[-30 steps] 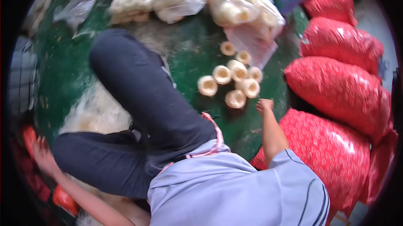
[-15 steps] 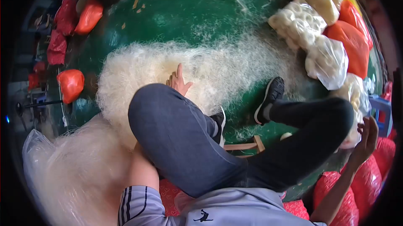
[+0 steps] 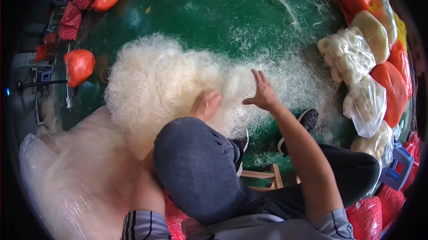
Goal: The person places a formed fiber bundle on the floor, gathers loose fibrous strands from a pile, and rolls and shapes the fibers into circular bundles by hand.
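Observation:
A large fluffy heap of pale, thin fibres [image 3: 151, 70] lies on the green floor in front of my knees and thins out to the right. My left hand [image 3: 207, 105] is at the heap's near edge, just beyond my raised knee, its fingers curled and blurred; whether fibres are in them cannot be made out. To its right, my right hand [image 3: 264, 94] is over the fibres with thumb and fingers spread and nothing in it. A clear plastic bag [image 3: 40, 160] with more fibre spreads at the lower left.
Clear bags of pale rings [image 3: 350, 55] and orange bags [image 3: 388, 90] line the right side. A blue plastic stool [image 3: 397, 168] and red bags [image 3: 365, 217] are lower right. An orange bag [image 3: 79, 67] stands left, near a black rod. A wooden frame [image 3: 276, 175] lies between my legs.
The view has swung from the pale rings to the fibre heap. My right hand has come from the far right to the fibres. My left hand's outstretched fingers have curled in.

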Tool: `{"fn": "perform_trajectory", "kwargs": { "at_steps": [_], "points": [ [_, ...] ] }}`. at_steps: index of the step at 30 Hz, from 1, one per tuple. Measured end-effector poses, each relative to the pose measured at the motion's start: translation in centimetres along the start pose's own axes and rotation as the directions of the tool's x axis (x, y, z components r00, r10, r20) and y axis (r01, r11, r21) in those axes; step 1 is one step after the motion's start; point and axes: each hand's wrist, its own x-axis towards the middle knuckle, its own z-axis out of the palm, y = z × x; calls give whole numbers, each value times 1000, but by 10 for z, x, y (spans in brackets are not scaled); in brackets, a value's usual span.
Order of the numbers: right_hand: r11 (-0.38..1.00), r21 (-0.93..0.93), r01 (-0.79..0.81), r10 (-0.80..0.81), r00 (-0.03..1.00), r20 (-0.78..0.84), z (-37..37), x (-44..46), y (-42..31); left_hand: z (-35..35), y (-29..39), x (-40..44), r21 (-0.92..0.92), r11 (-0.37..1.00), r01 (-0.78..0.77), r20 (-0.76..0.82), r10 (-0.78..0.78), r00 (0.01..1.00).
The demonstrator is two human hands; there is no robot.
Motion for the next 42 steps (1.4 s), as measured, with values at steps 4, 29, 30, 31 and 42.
{"fn": "perform_trajectory", "kwargs": {
  "at_steps": [4,29,30,31,42],
  "points": [
    [967,-124,225,-204,966,161,98,48,-9,-23,53,-33,-84,995,-55,31,57,998],
    [157,987,-33,-178,982,61,-30,101,-79,-124,6,83,-241,962,128,-455,-228,861],
    [158,987,4,-203,979,29,-34,99,-83,-123,15,85,-8,985,173,-226,-170,959],
    [160,986,40,-231,973,-2,-37,98,-88,-105,3,84,90,962,257,-93,-248,964],
    [248,935,255,-59,967,-248,-142,74,-80,-48,-62,22,344,842,415,-451,-240,860]
  ]
}}
